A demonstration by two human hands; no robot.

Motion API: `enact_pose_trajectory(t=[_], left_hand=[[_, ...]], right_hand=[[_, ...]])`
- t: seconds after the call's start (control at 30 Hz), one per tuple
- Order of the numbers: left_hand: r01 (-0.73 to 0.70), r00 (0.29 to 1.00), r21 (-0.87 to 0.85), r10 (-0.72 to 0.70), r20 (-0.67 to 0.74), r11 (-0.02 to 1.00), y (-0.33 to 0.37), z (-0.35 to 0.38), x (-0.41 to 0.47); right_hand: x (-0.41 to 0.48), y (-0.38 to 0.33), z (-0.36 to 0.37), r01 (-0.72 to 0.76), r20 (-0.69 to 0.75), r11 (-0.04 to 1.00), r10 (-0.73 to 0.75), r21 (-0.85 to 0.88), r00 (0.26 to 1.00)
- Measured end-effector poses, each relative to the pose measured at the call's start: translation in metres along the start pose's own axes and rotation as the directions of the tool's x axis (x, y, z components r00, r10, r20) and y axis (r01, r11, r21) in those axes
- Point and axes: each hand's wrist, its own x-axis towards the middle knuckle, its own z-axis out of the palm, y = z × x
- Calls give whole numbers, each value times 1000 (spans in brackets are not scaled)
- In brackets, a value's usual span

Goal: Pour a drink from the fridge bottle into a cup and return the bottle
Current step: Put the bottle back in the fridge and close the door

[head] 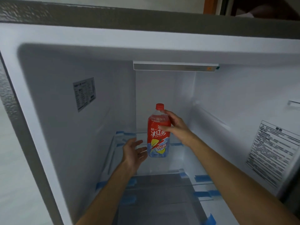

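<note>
A: Where to look for the bottle [158, 135]?

B: Inside the open fridge [146, 36], upright over the upper glass shelf [177, 161], roughly midway between its left and right edges and well back from the front edge. Topped by a red cap [159, 106], with the red-and-blue "Ice Tea" label facing out. Hard to tell whether resting on the glass or held just clear of it.

A: And the right hand [177, 125]?

B: Wrapped round the upper part of the bottle. Thumb across the front of the label, forefinger up by the neck just under the cap, other fingers hidden behind. Forearm in over the shelf's front right corner.

A: And the left hand [133, 151]?

B: Spread loosely, fingers nearly straight, palm turned toward the bottle's lower left side. Gripping nothing. Fingertips right at the label's edge; touching or just short, impossible to say.

A: Anything else in there?

B: Several blue tape strips [202, 178] along the shelf edges and corners. Also a printed sticker [84, 94] on the left wall, a larger warning label [272, 151] on the right wall, and a light bar [175, 67] across the top of the back wall.
</note>
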Motion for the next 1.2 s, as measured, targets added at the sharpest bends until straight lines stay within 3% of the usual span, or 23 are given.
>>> enact_pose_trajectory(t=[0.17, 0.27, 0.33, 0.43, 0.53, 0.7, 0.8, 1.2], left_hand=[[-63, 998, 204, 62, 11, 977, 3, 5, -5], [-170, 985, 442, 154, 73, 881, 7, 9, -15], [-271, 962, 688, 217, 166, 673, 5, 7, -18], [-410, 899, 890, 254, 358, 198, 6, -1, -35], [-460, 851, 881, 230, 473, -110, 8, -13, -50], [-408, 773, 666, 151, 616, -624, 10, -31, -90], [-416, 753, 595, 106, 649, -687, 10, -39, -113], [-540, 749, 583, -29, 662, -607, 2, -63, -190]], right_hand=[[-10, -2, 10, -5, -49, 993, -1, -121, 999], [-20, -8, 14, -55, -136, 969, 22, -239, 990], [-26, -10, 13, -113, -145, 924, 64, -365, 987], [-49, -14, 14, -201, -113, 830, 166, -520, 980], [-82, -23, 19, -201, -30, 723, 242, -661, 970], [-143, -39, 35, -163, -5, 382, 383, -910, 924], [-180, -50, 50, -150, -10, 313, 408, -938, 913], [-287, -92, 79, -232, -100, 301, 397, -925, 912]])
